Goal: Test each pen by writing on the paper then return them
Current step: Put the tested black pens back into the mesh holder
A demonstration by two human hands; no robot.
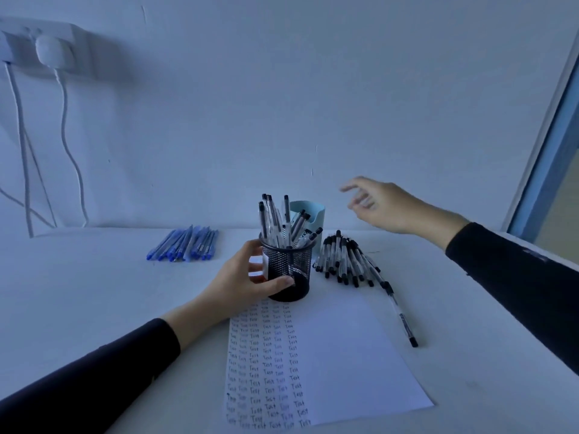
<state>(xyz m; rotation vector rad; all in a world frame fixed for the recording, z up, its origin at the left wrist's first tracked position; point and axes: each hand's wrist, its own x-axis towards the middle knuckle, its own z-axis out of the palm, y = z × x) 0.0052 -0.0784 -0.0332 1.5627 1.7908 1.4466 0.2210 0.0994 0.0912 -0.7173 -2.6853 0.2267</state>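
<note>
A black mesh pen cup (293, 270) stands at the top edge of the white paper (338, 352), holding several black-capped pens (279, 220). My left hand (244, 277) grips the cup from its left side, thumb across the front. My right hand (379, 205) hovers in the air to the right of the cup, fingers loosely spread and holding nothing. The left part of the paper is covered with columns of the word "Test". A single black pen (402, 317) lies beside the paper's right edge.
A pile of black-capped pens (344, 261) lies right of the cup. A light blue holder (308, 214) stands behind it. A row of blue pens (185, 247) lies at the back left. Cables (65, 126) hang down the wall; a window frame (551, 136) rises at right.
</note>
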